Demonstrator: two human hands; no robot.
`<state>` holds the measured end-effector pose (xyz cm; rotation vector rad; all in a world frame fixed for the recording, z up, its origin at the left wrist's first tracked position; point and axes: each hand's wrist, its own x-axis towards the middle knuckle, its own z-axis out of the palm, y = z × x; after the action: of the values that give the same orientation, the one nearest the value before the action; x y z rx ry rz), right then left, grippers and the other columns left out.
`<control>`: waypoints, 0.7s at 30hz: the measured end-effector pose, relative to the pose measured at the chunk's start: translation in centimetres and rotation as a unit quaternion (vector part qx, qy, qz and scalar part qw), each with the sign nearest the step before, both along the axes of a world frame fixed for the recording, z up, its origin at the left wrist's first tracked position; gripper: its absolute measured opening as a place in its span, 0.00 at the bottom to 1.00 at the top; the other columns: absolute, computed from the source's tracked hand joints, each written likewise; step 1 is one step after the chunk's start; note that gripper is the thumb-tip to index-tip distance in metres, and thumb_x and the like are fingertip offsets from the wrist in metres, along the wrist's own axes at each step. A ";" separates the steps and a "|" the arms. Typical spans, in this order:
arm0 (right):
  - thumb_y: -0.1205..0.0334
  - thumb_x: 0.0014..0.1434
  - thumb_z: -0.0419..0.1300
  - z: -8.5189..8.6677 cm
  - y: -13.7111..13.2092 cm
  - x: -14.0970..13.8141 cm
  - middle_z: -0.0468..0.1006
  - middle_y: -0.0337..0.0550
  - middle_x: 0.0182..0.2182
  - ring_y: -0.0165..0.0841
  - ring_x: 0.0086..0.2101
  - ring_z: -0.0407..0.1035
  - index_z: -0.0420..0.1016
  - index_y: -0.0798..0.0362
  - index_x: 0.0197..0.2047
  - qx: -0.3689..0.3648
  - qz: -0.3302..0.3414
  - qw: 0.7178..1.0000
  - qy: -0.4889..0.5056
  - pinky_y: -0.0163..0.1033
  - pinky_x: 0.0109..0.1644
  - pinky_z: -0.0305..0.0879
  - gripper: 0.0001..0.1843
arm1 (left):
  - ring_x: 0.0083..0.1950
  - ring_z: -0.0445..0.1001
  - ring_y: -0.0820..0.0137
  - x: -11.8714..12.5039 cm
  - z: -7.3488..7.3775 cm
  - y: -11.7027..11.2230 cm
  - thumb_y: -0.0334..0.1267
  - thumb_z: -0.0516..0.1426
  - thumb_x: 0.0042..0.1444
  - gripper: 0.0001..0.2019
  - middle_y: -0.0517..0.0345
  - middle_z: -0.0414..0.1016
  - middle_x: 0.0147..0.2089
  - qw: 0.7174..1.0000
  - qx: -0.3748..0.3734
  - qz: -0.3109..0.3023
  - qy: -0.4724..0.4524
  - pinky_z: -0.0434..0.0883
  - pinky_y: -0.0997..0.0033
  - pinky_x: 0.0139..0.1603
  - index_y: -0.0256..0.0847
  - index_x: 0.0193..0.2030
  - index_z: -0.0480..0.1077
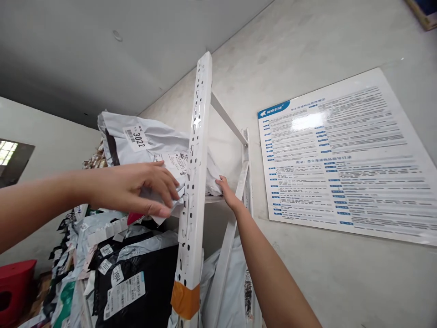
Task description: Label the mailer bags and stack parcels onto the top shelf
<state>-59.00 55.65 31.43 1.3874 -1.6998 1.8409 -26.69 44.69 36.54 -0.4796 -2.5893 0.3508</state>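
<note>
A puffy white plastic mailing bag (160, 132) with a label reading 3022 lies on the top level of a white metal rack, partly behind its perforated upright post (198, 136). My left hand (139, 184) is at the bag's lower front, left of the post, its thumb apart from the slightly bent fingers. It is a little blurred, and I see nothing gripped in it. On the post's other side, my right hand (226, 189) reaches up with fingers stretched against the bag's right end. Some of its fingers are hidden.
Packed below are more parcels, including a black mailing bag (136, 287) labelled 3004. Orange tape (185, 299) wraps the post. A slanted brace (227, 255) stands behind it. A printed notice board (341, 159) hangs on the right wall. A red plastic object (15, 287) sits lower left.
</note>
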 end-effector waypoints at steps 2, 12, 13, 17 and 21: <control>0.45 0.52 0.51 -0.5 0.2 -0.3 0.70 0.45 0.45 0.41 0.44 0.66 0.57 0.49 0.55 -0.016 -0.010 1.000 0.002 0.47 0.53 0.61 0.29 | 0.55 0.71 0.63 -0.1 0.6 1.2 0.57 0.53 0.59 0.16 0.64 0.77 0.50 1.000 0.024 -0.003 0.018 0.59 0.57 0.66 0.55 0.40 0.79; 0.42 0.52 0.53 -2.1 0.1 -0.6 0.65 0.48 0.52 0.43 0.53 0.60 0.55 0.48 0.54 -0.071 -0.011 0.997 0.035 0.48 0.60 0.53 0.30 | 0.43 0.74 0.64 1.4 3.2 1.1 0.57 0.54 0.57 0.20 0.55 0.79 0.42 0.978 0.037 0.016 0.206 0.70 0.69 0.39 0.46 0.39 0.78; 0.45 0.51 0.53 -2.2 0.1 -0.8 0.65 0.48 0.51 0.42 0.51 0.61 0.53 0.48 0.54 -0.070 -0.006 0.997 0.028 0.48 0.58 0.55 0.30 | 0.42 0.74 0.63 1.8 3.1 0.6 0.58 0.54 0.57 0.20 0.55 0.79 0.41 0.971 0.053 0.012 0.233 0.70 0.69 0.39 0.45 0.38 0.78; 0.54 0.42 0.52 -2.3 0.6 -1.2 0.64 0.45 0.45 0.41 0.45 0.63 0.52 0.48 0.51 -0.047 0.011 0.999 0.008 0.46 0.51 0.61 0.31 | 0.41 0.74 0.63 2.9 2.0 -1.0 0.56 0.52 0.58 0.20 0.54 0.79 0.40 0.960 0.066 0.028 0.271 0.70 0.67 0.39 0.44 0.38 0.78; 0.55 0.42 0.51 -1.6 0.7 -1.2 0.63 0.46 0.47 0.41 0.48 0.62 0.52 0.48 0.47 -0.033 -0.001 0.999 0.012 0.46 0.52 0.62 0.27 | 0.55 0.70 0.60 2.7 1.2 -1.8 0.53 0.48 0.62 0.20 0.58 0.77 0.51 0.970 -0.032 0.063 0.231 0.67 0.62 0.56 0.49 0.47 0.76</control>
<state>-60.15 56.33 29.83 1.3772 -1.6138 1.8536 -24.00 42.91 37.75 -0.2199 -2.1619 0.5224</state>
